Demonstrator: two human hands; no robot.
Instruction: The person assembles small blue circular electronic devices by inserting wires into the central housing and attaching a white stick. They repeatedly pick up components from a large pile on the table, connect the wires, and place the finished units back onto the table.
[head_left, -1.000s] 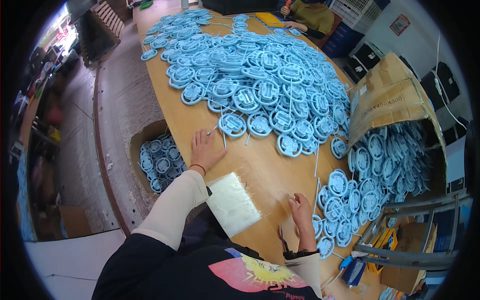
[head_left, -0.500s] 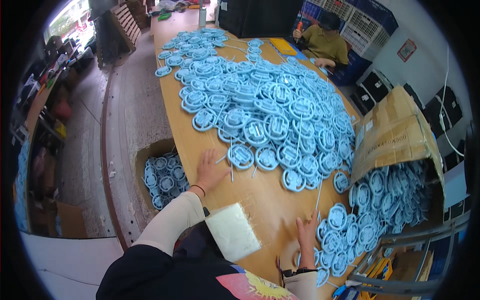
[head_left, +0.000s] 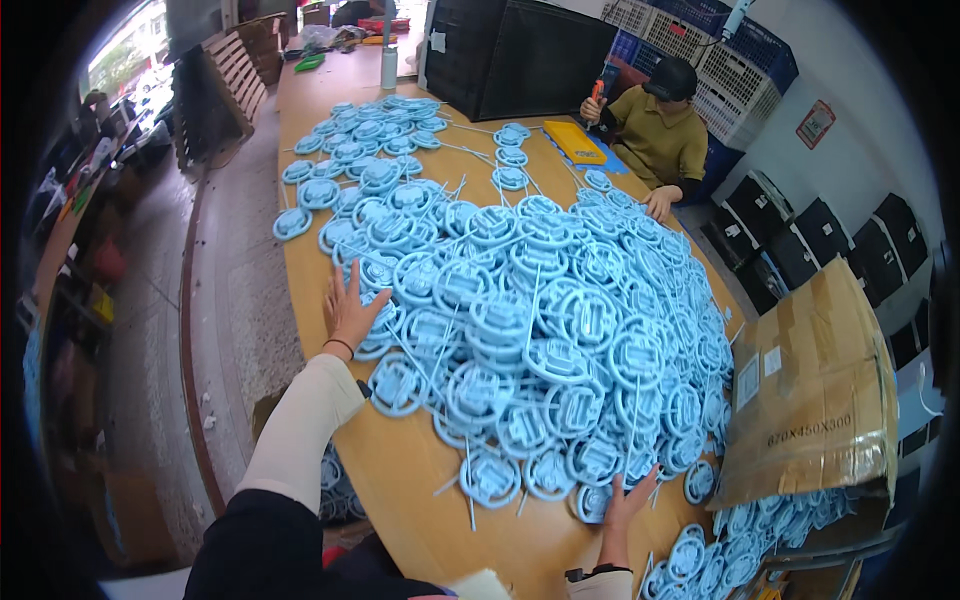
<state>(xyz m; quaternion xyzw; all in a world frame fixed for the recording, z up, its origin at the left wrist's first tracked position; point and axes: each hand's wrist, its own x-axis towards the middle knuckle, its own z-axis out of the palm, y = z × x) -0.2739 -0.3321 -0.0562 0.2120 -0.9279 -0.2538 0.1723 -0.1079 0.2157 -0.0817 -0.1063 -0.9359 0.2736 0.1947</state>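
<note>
A big heap of light-blue round plastic parts, ring-shaped with a raised centre and some with thin rods, covers the middle of the wooden table. At the heap's left side, my left hand rests with spread fingers against the outer parts. My right hand touches the near edge of the heap, fingers apart, beside a single round part. Neither hand grips anything that I can see.
On the right, an open cardboard box spills more blue parts. Across the table a co-worker holds an orange-handled tool near a yellow tray. A black case and a bottle stand at the back.
My left hand has moved forward from the bare tabletop to the heap's left side. My right hand has gone forward to its near edge. The view has shifted, showing more of the far end.
</note>
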